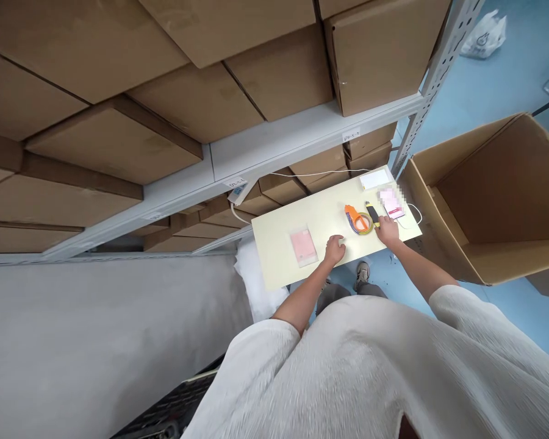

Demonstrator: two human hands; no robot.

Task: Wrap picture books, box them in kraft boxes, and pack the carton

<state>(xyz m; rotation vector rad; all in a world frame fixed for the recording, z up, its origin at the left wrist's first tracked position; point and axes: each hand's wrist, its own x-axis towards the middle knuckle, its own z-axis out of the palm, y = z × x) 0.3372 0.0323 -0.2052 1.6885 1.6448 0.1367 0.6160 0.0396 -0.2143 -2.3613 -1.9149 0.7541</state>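
On the cream tabletop (277,268), my left hand (335,250) rests near the front edge with its fingers loosely bent. Thumb and forefinger are apart, and I see nothing between them. To its left lies a flat pink packet (304,247) in a clear sleeve. Farther right, my right hand (387,230) has its fingers closed at the near end of a yellow and black utility knife (372,213). Left of the knife is an orange tape dispenser (355,217) with a tape roll. Beyond my right hand lies a pink and white item (392,203), partly blurred.
A white rectangular item (376,178) lies at the table's far right corner. Shelving (274,149) stacked with cartons (279,73) stands in front. A large open carton (507,201) is at the right. A power strip (242,190) hangs by the shelf, its cable along the table.
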